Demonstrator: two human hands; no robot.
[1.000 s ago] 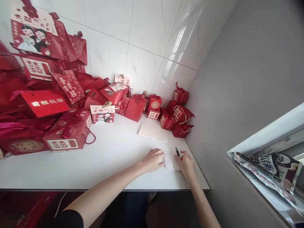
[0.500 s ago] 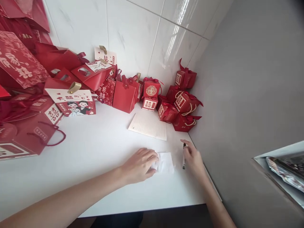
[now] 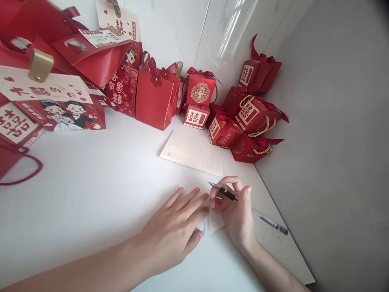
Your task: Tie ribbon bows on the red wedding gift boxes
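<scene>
Pen [image 3: 227, 194] pinched in our right hand [image 3: 239, 215], we seem to be readying to write; paper [image 3: 214, 223] lies partly under our spread left hand [image 3: 174, 223]. Next calls for turning the tip down.

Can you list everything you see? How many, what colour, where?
pen: one, black and clear, front
loose paper: one, white, partly hidden, front
lined paper: one, cream, farther back
stacked boxes: two, red, back centre
heaped boxes: five visible, red, back right
other bags and boxes: several, mostly red, left
table: one, white, underneath
tiled wall: one, white, back
side wall: one, grey, right
left hand: one, bare, at loose paper
right hand: one, bare, holding pen
</scene>
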